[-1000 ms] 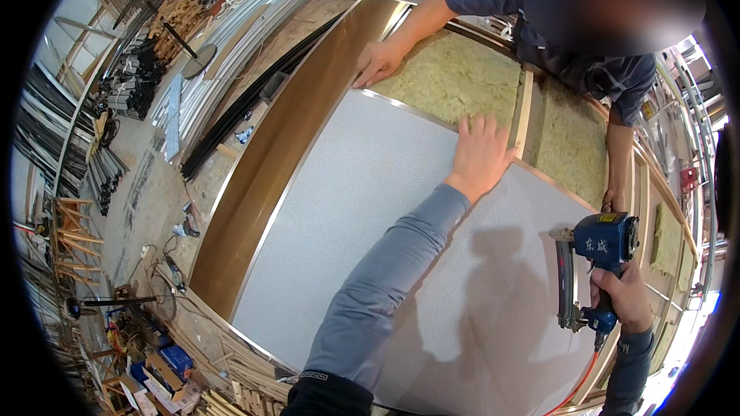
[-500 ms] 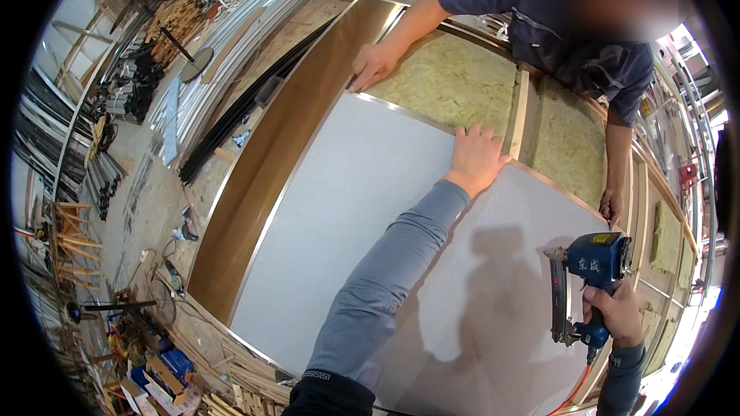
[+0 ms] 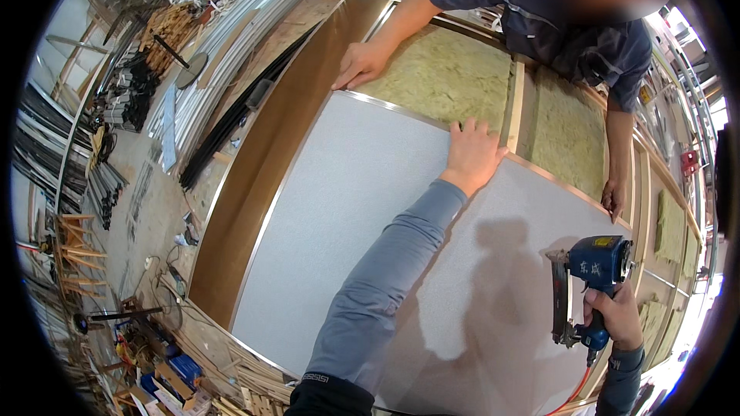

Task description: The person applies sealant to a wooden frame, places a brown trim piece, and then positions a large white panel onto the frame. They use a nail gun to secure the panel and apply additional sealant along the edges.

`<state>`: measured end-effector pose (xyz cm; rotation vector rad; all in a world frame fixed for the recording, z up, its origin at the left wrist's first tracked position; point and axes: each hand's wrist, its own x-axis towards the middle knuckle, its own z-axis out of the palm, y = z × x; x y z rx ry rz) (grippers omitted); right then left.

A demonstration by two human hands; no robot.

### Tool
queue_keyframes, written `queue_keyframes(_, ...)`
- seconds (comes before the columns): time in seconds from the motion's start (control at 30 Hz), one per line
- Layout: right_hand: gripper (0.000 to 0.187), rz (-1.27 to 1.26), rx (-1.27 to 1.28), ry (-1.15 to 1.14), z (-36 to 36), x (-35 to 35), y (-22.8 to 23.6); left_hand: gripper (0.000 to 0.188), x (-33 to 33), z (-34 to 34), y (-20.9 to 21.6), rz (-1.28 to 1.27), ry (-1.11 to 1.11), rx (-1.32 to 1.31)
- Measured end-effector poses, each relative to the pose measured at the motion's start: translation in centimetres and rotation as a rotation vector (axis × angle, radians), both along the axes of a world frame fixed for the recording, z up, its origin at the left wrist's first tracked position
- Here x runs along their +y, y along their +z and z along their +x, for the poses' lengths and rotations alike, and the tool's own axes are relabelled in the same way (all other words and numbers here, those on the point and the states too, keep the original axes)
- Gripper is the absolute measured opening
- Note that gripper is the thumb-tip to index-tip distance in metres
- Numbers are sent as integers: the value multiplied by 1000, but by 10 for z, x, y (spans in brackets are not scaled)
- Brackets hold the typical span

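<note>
A large light-grey panel with thin metal edging lies over a wooden frame. My left hand rests near the middle of its far edge, fingers hooked over the edge and thumb out to the right. On the right, my right hand grips the handle of a dark-blue pneumatic nail gun, held over the panel's right side. A red air hose runs down from the handle. Across from me, a co-worker's one hand touches the panel's far-left corner and the other hand its far-right corner.
Beyond the panel, yellowish insulation fills bays between wooden battens. A bronze-coloured metal side borders the panel's left. Metal profiles lie on the floor at the far left; tools and cartons lie at the lower left.
The co-worker's hand at the far-left corner has shifted slightly left in view, the panel's far edge with it. My hands keep their places on the panel and nail gun.
</note>
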<state>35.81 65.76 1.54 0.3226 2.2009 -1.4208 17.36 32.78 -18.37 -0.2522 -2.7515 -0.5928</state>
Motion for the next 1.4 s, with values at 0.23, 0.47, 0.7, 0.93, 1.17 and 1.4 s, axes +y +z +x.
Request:
queue_keyframes(0.23,16,52,35,3,2,-24,17,37,-8,16,7,13,-3,43)
queue_keyframes(0.47,23,184,34,225,-24,-53,49,30,-24,36,19,-29,-34,52)
queue_keyframes(0.7,39,78,37,149,-82,-89,48,27,-31,49,38,-51,-29,46)
queue_keyframes(0.93,38,-14,73,137,-78,-91,36,30,-32,44,34,-70,-23,49)
queue_keyframes(1.17,38,125,64,279,-80,-82,34,29,-32,41,40,-104,-6,17)
queue_keyframes(1.4,34,65,64,321,-138,-115,25,26,-36,37,35,-65,-57,99)
